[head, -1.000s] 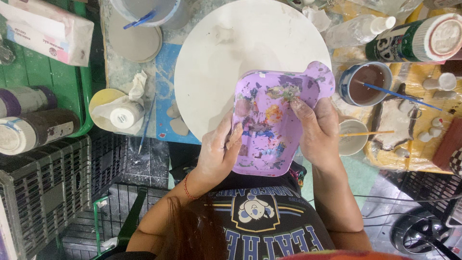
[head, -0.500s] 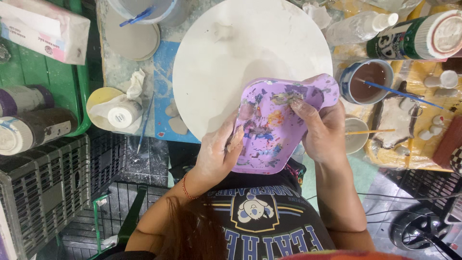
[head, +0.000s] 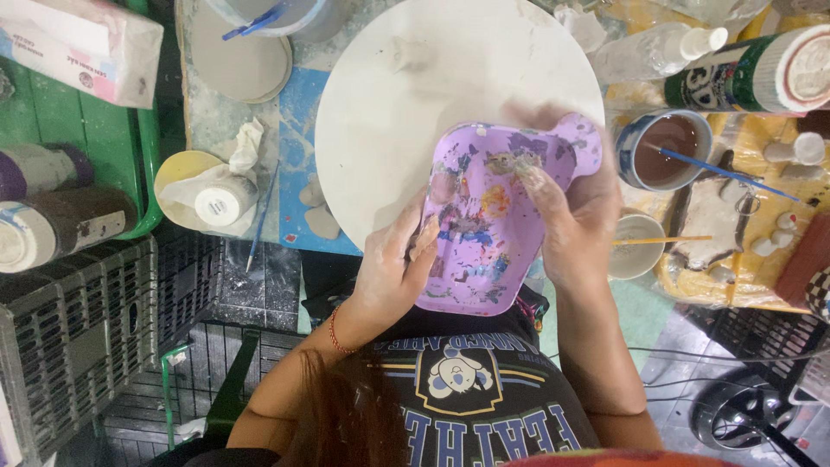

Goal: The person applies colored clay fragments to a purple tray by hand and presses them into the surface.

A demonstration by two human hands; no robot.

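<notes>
Currently both hands are on a purple plastic palette [head: 484, 225], held tilted over the person's lap at the near edge of the round white board [head: 406, 104]. Left hand [head: 389, 272] grips the palette's left edge, fingers closed on it, thumb on the top face. Right hand [head: 575, 216] holds the right side, fingers curled around the rim, fingertips [head: 527, 173] pressing into the upper wells; that hand is blurred, so the exact contact is unclear. Palette face is smeared with mixed paint: yellow, orange, blue, dark patches. Both hands are dusted with pale clay or paint.

Around it on the worktop:
- blue-rimmed cup [head: 664, 149] of brown liquid just right of the palette, blue brush [head: 718, 171] leaning in it
- small white cup [head: 635, 246] below that, thin wooden stick [head: 661, 239] across it
- clear spray bottle [head: 657, 50] and green can [head: 761, 69] lying at upper right
- yellow dish [head: 180, 173] with crumpled tissue and a white bottle [head: 220, 206], left of the board
- green tray [head: 86, 138] far left, jars on their sides
- black crates [head: 78, 329] lower left
</notes>
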